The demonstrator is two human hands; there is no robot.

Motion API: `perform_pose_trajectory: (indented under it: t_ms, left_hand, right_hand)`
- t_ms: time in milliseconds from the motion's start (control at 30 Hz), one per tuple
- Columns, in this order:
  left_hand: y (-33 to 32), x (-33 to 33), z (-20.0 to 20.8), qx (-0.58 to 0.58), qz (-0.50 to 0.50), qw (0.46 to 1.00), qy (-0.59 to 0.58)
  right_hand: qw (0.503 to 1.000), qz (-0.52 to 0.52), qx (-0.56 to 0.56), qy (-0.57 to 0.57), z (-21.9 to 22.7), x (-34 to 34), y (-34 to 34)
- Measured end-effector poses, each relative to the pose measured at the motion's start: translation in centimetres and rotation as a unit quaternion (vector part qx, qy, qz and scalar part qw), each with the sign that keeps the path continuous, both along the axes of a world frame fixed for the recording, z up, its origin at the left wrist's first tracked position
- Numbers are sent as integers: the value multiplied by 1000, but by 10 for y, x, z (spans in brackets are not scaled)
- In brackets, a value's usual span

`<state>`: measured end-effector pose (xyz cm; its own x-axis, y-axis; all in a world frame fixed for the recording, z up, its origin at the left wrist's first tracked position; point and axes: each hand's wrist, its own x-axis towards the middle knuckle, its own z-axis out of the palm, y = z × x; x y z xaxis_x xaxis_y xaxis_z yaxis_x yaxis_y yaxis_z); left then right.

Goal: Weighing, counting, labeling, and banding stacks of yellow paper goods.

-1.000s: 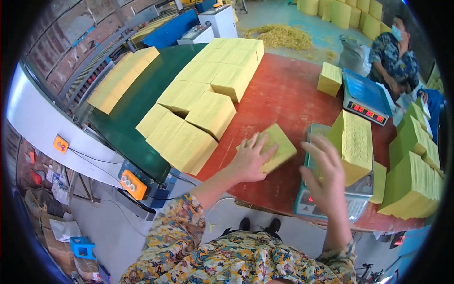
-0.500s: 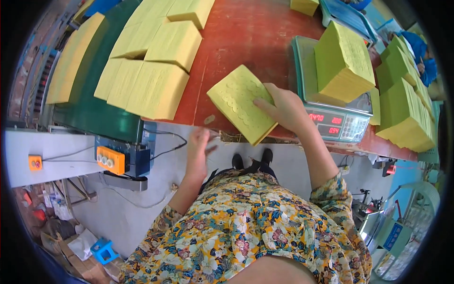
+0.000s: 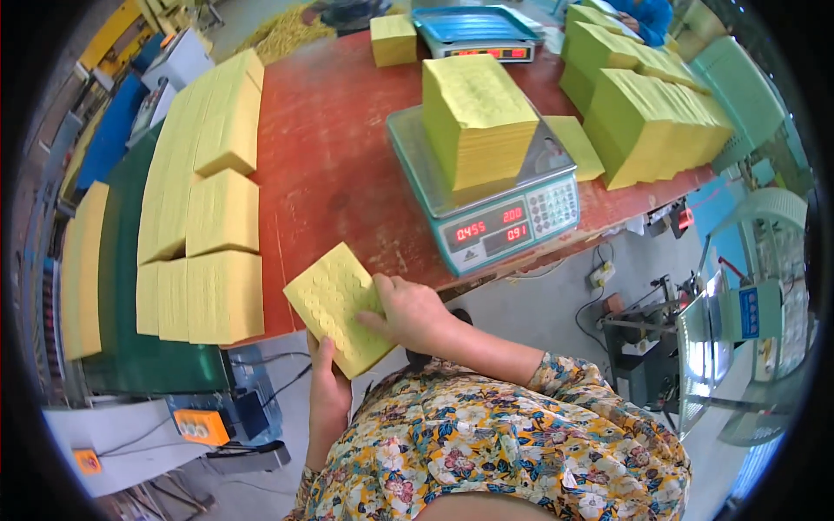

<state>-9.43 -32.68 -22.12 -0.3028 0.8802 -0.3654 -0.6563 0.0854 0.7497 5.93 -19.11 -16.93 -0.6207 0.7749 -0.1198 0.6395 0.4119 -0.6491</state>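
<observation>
A thin stack of yellow paper sheets point(image 3: 334, 291), stamped with rows of round coin-like marks, is tilted over the table's front edge. My right hand point(image 3: 413, 311) grips its right side, thumb lying across the top sheet. At the lower left edge, my left hand point(image 3: 327, 395) has its thumb up against the stack; its other fingers are mostly hidden beneath. Beyond my right hand, a digital scale point(image 3: 415, 165) with a lit red display carries a tall block of the same yellow paper point(image 3: 482, 130).
Long rows of yellow paper blocks point(image 3: 204, 148) line the red table point(image 3: 330, 156) at left, with more blocks point(image 3: 651, 122) at right. A second scale point(image 3: 473, 26) stands at the back. A green conveyor belt point(image 3: 130, 286) runs along the left. Another person's blue sleeve point(image 3: 647, 19) shows at far right.
The view has swung right. My right hand has brought the thin stack toward me and leftward, and my left hand, empty before, now holds its edge too. The scale's reading has dropped slightly.
</observation>
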Motion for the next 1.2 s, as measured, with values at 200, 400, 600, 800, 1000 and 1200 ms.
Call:
perform_pose_trajectory:
  t_ms: [200, 400, 600, 800, 1000, 1200]
  left_hand:
    - [3, -7, -23, -36, 31, 999, -16]
    - [-10, -2, -38, -12, -15, 978, 209]
    - [17, 21, 52, 108, 50, 988, 101]
    - [204, 49, 165, 314, -64, 790, 523]
    - [324, 80, 232, 92, -215, 944, 234]
    - [345, 105, 219, 48, -222, 936, 269]
  right_hand:
    - [976, -44, -117, 176, -15, 26, 19]
    - [984, -45, -137, 109, -64, 49, 25]
    - [897, 62, -237, 369, 19, 82, 48]
    - [903, -84, -110, 408, 130, 149, 169]
    - [865, -100, -180, 457, 121, 166, 274]
    - [857, -138, -202, 454, 100, 181, 282]
